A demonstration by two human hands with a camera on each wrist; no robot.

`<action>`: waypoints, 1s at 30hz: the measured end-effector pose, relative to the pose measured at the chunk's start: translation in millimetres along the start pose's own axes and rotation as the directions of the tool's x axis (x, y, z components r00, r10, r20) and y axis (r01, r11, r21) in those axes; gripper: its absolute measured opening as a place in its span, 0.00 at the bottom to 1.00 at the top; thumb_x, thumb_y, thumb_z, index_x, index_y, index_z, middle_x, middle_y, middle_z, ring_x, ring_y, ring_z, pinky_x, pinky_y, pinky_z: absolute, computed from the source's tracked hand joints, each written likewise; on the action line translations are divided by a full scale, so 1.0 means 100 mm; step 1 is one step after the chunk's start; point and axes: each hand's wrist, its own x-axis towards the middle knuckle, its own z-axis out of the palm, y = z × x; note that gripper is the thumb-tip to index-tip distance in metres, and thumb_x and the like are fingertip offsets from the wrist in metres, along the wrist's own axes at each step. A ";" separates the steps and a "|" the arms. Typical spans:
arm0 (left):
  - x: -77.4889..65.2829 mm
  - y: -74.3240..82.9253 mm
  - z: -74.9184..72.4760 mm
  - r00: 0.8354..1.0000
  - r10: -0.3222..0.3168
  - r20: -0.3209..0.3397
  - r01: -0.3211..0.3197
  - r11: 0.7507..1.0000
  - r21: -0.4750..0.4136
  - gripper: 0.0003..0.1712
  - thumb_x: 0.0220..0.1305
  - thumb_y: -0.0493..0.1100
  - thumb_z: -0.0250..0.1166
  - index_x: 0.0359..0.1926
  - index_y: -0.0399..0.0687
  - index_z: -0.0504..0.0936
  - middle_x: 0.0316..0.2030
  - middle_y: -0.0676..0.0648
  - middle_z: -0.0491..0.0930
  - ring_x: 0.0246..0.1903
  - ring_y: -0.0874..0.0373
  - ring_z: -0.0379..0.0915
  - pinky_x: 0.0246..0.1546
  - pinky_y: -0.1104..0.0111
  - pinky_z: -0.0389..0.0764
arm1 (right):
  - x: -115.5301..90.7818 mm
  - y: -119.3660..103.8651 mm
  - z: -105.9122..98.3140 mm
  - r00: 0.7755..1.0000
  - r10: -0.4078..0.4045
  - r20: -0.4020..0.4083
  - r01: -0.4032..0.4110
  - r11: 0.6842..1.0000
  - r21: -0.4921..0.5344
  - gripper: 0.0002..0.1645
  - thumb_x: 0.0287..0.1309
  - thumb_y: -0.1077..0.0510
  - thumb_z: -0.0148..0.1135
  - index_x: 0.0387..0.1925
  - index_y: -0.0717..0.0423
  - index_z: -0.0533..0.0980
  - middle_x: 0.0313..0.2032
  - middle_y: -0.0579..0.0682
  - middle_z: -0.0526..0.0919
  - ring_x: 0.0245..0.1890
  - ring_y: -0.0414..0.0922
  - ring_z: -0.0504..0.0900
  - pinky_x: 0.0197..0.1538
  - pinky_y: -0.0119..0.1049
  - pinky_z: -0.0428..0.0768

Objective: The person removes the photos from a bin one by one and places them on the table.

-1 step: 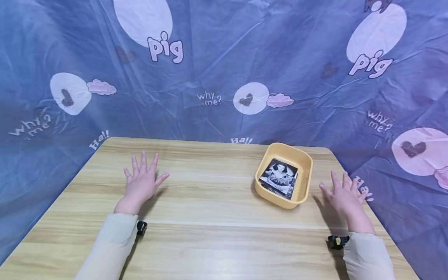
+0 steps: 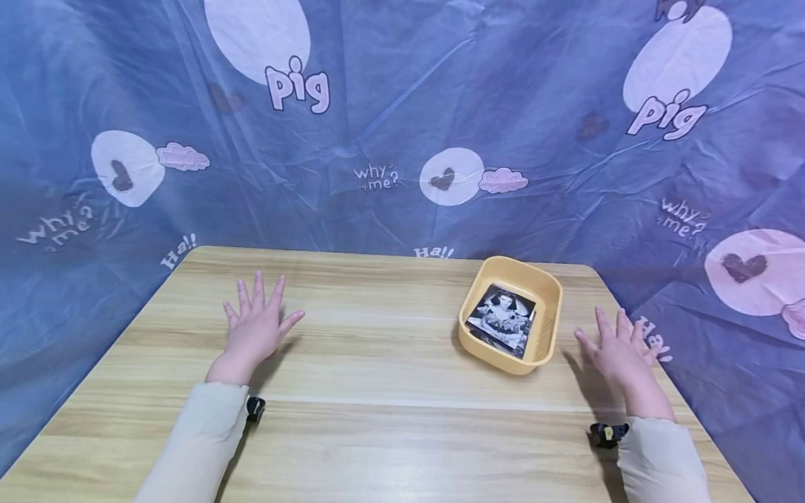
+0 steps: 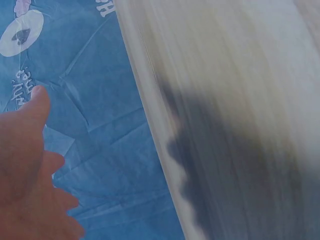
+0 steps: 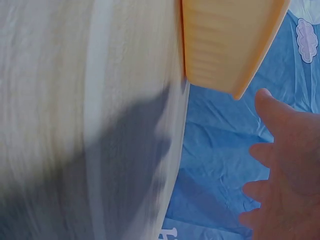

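Note:
Fingers spread wide, my left hand is held above the left part of the table and holds nothing. My right hand is likewise spread, over the table's right side, with nothing in its fingers. Just left of that hand stands a yellow plastic basket. Inside it lies a black-and-white photo card showing a figure in a ruffled dress, on top of other dark cards mostly hidden beneath. In the right wrist view, the thumb points up near a lower corner of the basket.
The light wooden table has its far edge close to a blue printed cloth, which also hangs along both sides. Black wrist bands show at both cream sleeves. Each hand casts a shadow on the tabletop.

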 end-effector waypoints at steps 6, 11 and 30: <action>0.00 -0.02 0.01 1.000 -0.010 0.003 0.010 1.000 -0.010 0.50 0.67 0.72 0.41 0.77 0.52 0.35 0.72 0.37 0.16 0.68 0.32 0.07 0.60 0.28 0.19 | -0.01 0.03 0.00 1.000 0.011 -0.007 -0.011 1.000 -0.012 0.50 0.68 0.30 0.34 0.75 0.59 0.38 0.69 0.77 0.29 0.65 0.78 0.21 0.54 0.84 0.23; -0.01 -0.02 0.01 1.000 -0.012 0.001 0.012 1.000 -0.016 0.52 0.65 0.76 0.37 0.77 0.52 0.35 0.72 0.37 0.15 0.68 0.33 0.06 0.60 0.28 0.18 | -0.03 0.05 -0.01 1.000 0.012 -0.021 -0.013 1.000 -0.020 0.50 0.68 0.29 0.34 0.75 0.57 0.38 0.69 0.78 0.31 0.66 0.78 0.24 0.54 0.85 0.25; 0.59 1.12 0.35 0.991 0.130 -0.027 -0.130 0.910 -0.395 0.44 0.72 0.58 0.49 0.76 0.43 0.41 0.75 0.37 0.44 0.74 0.40 0.40 0.75 0.49 0.44 | 0.12 -0.28 0.06 0.996 -0.091 0.009 0.077 0.891 0.448 0.46 0.74 0.44 0.34 0.72 0.69 0.27 0.70 0.77 0.28 0.70 0.74 0.30 0.71 0.68 0.33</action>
